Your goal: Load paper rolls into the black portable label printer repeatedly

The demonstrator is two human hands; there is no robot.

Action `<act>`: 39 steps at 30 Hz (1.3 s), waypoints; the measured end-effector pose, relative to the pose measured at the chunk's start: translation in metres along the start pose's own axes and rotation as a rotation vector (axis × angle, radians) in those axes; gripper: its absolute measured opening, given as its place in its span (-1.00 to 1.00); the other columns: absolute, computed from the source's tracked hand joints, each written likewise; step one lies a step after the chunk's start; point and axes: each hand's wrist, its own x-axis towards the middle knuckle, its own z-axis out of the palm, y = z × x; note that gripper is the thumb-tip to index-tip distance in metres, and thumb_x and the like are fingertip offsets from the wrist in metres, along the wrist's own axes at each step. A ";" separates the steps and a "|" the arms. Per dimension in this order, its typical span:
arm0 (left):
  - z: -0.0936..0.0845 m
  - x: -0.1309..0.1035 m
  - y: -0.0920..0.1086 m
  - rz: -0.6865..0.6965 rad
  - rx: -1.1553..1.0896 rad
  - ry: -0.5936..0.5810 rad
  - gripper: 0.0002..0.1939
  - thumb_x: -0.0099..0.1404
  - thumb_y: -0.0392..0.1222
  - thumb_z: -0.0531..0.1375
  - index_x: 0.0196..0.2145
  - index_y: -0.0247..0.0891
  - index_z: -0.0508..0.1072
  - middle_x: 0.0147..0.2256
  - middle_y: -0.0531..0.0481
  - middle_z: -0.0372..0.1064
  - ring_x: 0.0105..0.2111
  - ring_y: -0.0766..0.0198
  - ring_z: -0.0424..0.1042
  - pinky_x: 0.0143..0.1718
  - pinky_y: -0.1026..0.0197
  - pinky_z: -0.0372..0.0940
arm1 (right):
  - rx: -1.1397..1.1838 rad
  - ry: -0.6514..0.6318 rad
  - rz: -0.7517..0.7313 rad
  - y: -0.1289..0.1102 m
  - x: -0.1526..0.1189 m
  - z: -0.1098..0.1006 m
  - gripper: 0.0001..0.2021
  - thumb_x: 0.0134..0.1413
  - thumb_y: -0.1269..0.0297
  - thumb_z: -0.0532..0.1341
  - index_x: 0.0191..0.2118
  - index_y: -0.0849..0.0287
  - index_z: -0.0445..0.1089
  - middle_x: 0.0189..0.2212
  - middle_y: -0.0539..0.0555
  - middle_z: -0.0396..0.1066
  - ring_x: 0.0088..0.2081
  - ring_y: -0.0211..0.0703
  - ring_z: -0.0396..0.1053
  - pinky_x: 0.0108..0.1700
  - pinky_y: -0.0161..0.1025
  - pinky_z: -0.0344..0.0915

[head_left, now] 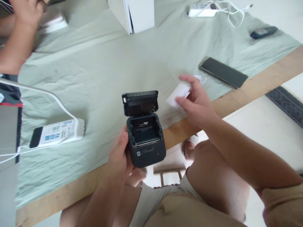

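A small black label printer [148, 154] is held over the table's near edge, its lid [140, 104] swung up and its paper bay bare inside. Around the printer's left side and underneath wrap the fingers of my left hand [120, 151]. To the right of the printer, my right hand [195, 97] pinches a white roll of label paper [180, 93] between thumb and fingers. The roll is apart from the printer, above the cloth. Part of it is hidden by my fingers.
On the green tablecloth [101, 75] lie a black phone [223, 72], a dark handheld device [264, 32], a white power strip [59, 134] with cables and a white adapter [202, 11] with a cord. A white box [142, 15] stands at the back. Another person's arm [20, 37] reaches in at upper left.
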 end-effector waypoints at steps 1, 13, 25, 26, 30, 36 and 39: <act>-0.001 0.001 0.000 0.007 0.009 -0.011 -0.67 0.32 0.09 0.31 -0.11 -0.17 0.58 -0.32 0.04 0.62 -0.45 0.28 0.57 -0.48 0.31 0.45 | 0.047 0.038 0.025 0.001 0.000 0.000 -0.53 0.35 0.16 0.07 0.31 -0.03 0.02 -0.14 0.09 0.44 -0.23 -0.09 0.48 -0.22 -0.08 0.47; -0.001 0.001 -0.001 -0.025 -0.003 -0.020 -0.58 0.29 0.13 0.33 -0.03 -0.20 0.57 -0.31 -0.01 0.62 -0.42 0.22 0.60 -0.43 0.24 0.51 | -0.381 -0.144 -0.096 0.001 0.001 -0.001 -0.60 0.16 0.30 0.19 0.13 0.14 0.37 0.02 0.22 0.51 0.01 0.13 0.49 -0.01 0.03 0.43; -0.001 0.002 -0.001 -0.005 -0.041 -0.014 -0.66 0.28 0.09 0.35 -0.13 -0.20 0.60 -0.29 0.00 0.63 -0.39 0.23 0.60 -0.39 0.27 0.52 | -0.350 -0.141 -0.084 0.002 0.002 -0.001 -0.60 0.17 0.28 0.19 0.13 0.13 0.34 0.05 0.21 0.52 0.01 0.11 0.50 -0.02 0.02 0.44; -0.001 0.002 -0.001 -0.001 -0.040 -0.020 -0.67 0.28 0.09 0.35 -0.15 -0.20 0.61 -0.30 0.00 0.63 -0.40 0.24 0.60 -0.39 0.27 0.52 | -0.353 -0.141 -0.090 0.002 0.002 -0.001 -0.59 0.16 0.28 0.19 0.14 0.15 0.34 0.05 0.22 0.52 0.01 0.11 0.50 -0.01 0.02 0.44; -0.004 0.002 -0.001 0.002 -0.008 -0.045 -0.66 0.30 0.10 0.32 -0.12 -0.18 0.60 -0.34 0.01 0.62 -0.47 0.27 0.56 -0.47 0.29 0.47 | -0.361 -0.147 -0.092 0.002 0.002 -0.002 -0.58 0.16 0.28 0.19 0.14 0.17 0.33 0.04 0.23 0.51 0.01 0.12 0.49 0.00 0.03 0.43; -0.002 0.002 -0.001 -0.004 -0.015 -0.023 -0.65 0.31 0.10 0.31 -0.10 -0.20 0.60 -0.31 0.00 0.63 -0.43 0.25 0.58 -0.44 0.28 0.49 | -0.357 -0.167 -0.067 0.000 0.002 -0.003 -0.59 0.17 0.27 0.18 0.14 0.14 0.32 0.05 0.23 0.50 0.04 0.15 0.47 0.03 0.06 0.41; -0.002 0.002 -0.001 -0.001 -0.018 -0.039 -0.60 0.24 0.11 0.36 -0.10 -0.21 0.60 -0.31 -0.01 0.62 -0.43 0.23 0.58 -0.43 0.26 0.51 | -0.362 -0.181 -0.054 -0.001 0.002 -0.003 -0.58 0.17 0.28 0.19 0.15 0.15 0.32 0.06 0.24 0.48 0.05 0.17 0.45 0.05 0.07 0.40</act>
